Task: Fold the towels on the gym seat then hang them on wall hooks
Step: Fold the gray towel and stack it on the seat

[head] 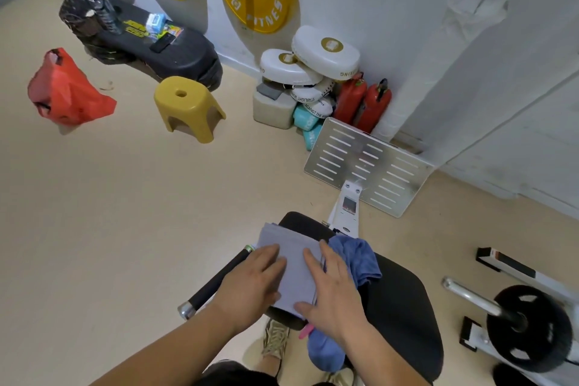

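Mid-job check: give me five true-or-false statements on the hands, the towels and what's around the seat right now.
1. Both hands, left hand and right hand, lie flat on the grey towel. True.
2. The grey towel hangs on a wall hook. False: it lies folded on the black seat.
3. A crumpled blue towel lies on the seat, right of the grey one. True.
4. The yellow stool stands on the seat. False: it stands on the floor.
5. The left hand holds the red bag. False: the bag sits on the floor, far from both hands.
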`<state>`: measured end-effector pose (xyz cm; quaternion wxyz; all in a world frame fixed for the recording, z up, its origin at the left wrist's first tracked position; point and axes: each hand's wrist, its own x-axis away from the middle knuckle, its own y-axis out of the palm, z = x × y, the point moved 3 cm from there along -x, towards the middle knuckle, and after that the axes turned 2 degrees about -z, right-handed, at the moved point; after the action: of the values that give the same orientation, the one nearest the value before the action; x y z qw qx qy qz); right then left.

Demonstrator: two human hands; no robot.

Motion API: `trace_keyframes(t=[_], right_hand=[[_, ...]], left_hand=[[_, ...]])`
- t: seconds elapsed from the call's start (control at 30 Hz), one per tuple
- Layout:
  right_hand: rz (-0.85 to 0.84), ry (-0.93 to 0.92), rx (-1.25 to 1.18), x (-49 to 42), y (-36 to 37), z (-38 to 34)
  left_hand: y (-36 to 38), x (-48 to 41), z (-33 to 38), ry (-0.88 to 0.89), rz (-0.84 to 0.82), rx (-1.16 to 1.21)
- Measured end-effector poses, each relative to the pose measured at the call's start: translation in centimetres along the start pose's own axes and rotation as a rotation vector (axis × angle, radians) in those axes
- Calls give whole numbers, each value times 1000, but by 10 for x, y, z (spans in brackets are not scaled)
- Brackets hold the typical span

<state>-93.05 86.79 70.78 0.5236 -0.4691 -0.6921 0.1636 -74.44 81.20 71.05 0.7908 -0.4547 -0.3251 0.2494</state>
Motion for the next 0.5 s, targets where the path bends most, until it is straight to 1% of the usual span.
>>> trace_keyframes(t=[0.07, 0.17, 0.23, 0.27, 0.33, 0.37, 0.43, 0.5], right_hand=[[-39, -12, -9, -3, 4, 7], [-9, -11, -19, -4, 9, 15], [10, -21, -102, 0, 9, 17], [32, -10, -191, 4, 8, 20], [134, 82, -380, 15, 4, 35], [200, 151, -400, 22, 4, 47], [271, 284, -302, 32, 5, 71], [265, 355, -222, 37, 14, 88]], left_hand=[[1, -1, -2, -35, -20, -21], [0, -9, 5, -41, -7, -77], [-2, -15, 13, -48, -32, -105], [-5, -17, 19, -48, -49, -120], [-12, -19, 31, -19, -55, -128], [-16, -19, 39, 11, -31, -120], [-23, -17, 56, 102, 68, -79], [-22, -11, 75, 183, 133, 41]])
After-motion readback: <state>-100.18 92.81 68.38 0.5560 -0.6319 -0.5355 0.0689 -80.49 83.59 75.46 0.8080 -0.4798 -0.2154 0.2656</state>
